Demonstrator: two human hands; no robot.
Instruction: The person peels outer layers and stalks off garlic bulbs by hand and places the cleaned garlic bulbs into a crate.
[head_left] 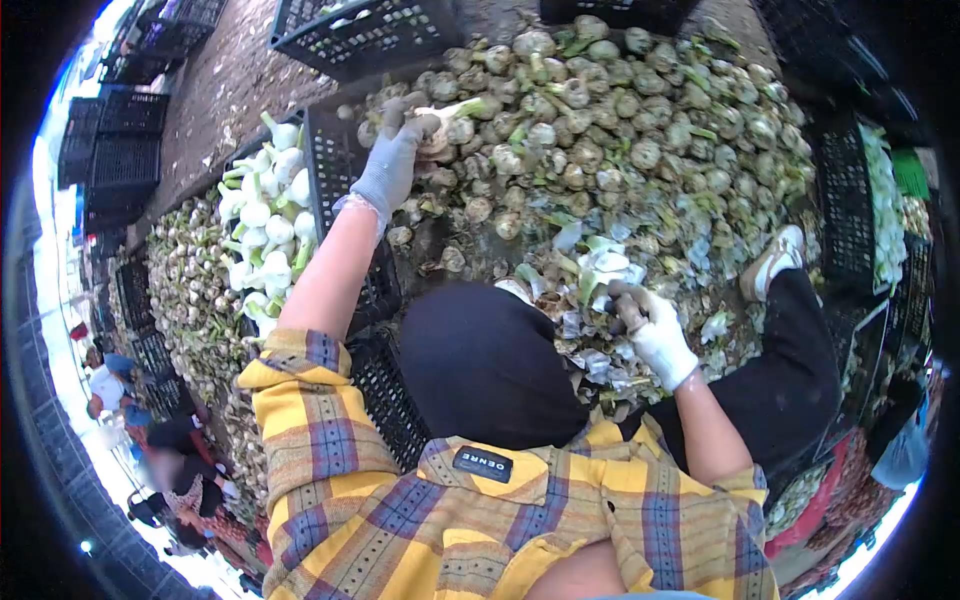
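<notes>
My left hand (390, 160), in a dirty pale glove, reaches to the left edge of a heap of garlic. Its fingers are bent against a garlic bulb (437, 140) with a pale green stalk and seem to grip it. Closer to my body, my right hand (655, 335), in a white glove with darkened fingertips, is curled closed above loose peelings. Whatever lies inside its fingers is hidden. Just beyond it rest pale garlic skins and leaves (608, 268). The heap of unpeeled garlic bulbs (640, 120) spreads over the ground ahead of both hands.
At my left, a black crate (325, 165) stands beside cleaned white garlic (268, 225). Another black crate (370, 40) is at the far side. On the right, a crate (848, 205) stands near my outstretched shoe (780, 262). Other people (180, 470) sit at lower left.
</notes>
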